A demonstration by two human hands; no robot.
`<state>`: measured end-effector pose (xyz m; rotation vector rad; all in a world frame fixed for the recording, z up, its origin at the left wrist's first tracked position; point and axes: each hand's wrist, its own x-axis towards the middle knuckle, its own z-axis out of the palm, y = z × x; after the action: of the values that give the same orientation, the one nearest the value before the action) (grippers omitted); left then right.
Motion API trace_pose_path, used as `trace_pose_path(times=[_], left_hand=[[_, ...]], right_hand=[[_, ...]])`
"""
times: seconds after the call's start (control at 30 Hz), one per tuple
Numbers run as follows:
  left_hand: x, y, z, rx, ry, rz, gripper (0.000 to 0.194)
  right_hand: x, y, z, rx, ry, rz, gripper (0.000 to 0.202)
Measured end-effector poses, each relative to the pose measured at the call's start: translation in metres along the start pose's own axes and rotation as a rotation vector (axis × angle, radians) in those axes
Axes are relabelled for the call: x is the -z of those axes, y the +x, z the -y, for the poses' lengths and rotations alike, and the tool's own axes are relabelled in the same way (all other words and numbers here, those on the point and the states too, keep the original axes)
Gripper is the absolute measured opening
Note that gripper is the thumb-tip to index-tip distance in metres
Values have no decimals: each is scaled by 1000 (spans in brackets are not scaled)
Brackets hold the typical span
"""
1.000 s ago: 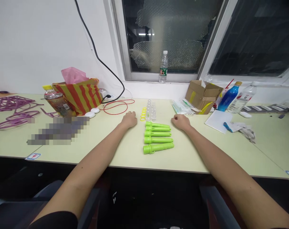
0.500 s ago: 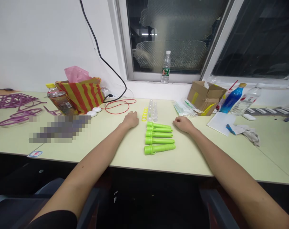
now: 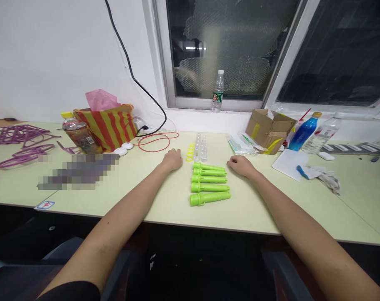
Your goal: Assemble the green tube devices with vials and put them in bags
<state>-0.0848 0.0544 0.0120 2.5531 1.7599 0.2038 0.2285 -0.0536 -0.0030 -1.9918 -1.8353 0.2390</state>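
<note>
My left hand [image 3: 173, 159] rests on the table [image 3: 168, 196] with its fingers curled under and nothing visible in it. Close to its right lie several yellow rings [image 3: 190, 152] in a column. Beside the rings stand two rows of small clear plastic pieces [image 3: 204, 155]. Nearer me, several bright green tapered tubes [image 3: 210, 197], like flashlight bodies, lie side by side, wide ends to the left. My right hand [image 3: 240, 166], a loose fist, sits on the table just right of the tubes' narrow ends, apart from them. I see nothing held in it.
To the left are a striped bag [image 3: 111, 127], a tilted drink bottle [image 3: 82, 133], purple strips [image 3: 24, 146] and a red cord [image 3: 155, 142]. A cardboard box [image 3: 268, 129], a blue bottle [image 3: 304, 133] and a glove [image 3: 323, 175] lie right. A water bottle [image 3: 218, 93] stands on the sill.
The camera view has shifted very slightly. Both hands and the things on the table stay where they were.
</note>
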Motion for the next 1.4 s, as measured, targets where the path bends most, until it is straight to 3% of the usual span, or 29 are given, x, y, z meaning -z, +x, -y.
trace_pose_path(times=[0.33, 0.7, 0.83, 0.9, 0.97, 1.03, 1.13, 1.27, 1.4], left_hand=[[-1, 1, 1, -7, 4, -3, 36], [0, -1, 1, -3, 17, -2, 36], [0, -1, 1, -4, 28, 2, 35], [-1, -1, 1, -3, 33, 0, 36], [-2, 0, 1, -4, 38, -6, 37], [-3, 0, 1, -7, 41, -10, 37], [-4, 1, 2, -11, 43, -16, 37], [-5, 1, 3, -12, 40, -28, 37], [-4, 1, 2, -10, 30, -37, 37]], right_hand=[[0, -2, 1, 9, 3, 2, 25], [9, -17, 25, 87, 28, 38, 21], [26, -36, 52, 271, 231, -9, 21], [33, -51, 71, 436, 428, 122, 21], [37, -67, 89, 602, 487, 338, 22], [36, -82, 103, 766, 421, 422, 21], [28, -94, 113, 884, 202, 357, 23], [21, -99, 116, 886, -31, 300, 29], [19, -102, 119, 852, -96, 326, 31]])
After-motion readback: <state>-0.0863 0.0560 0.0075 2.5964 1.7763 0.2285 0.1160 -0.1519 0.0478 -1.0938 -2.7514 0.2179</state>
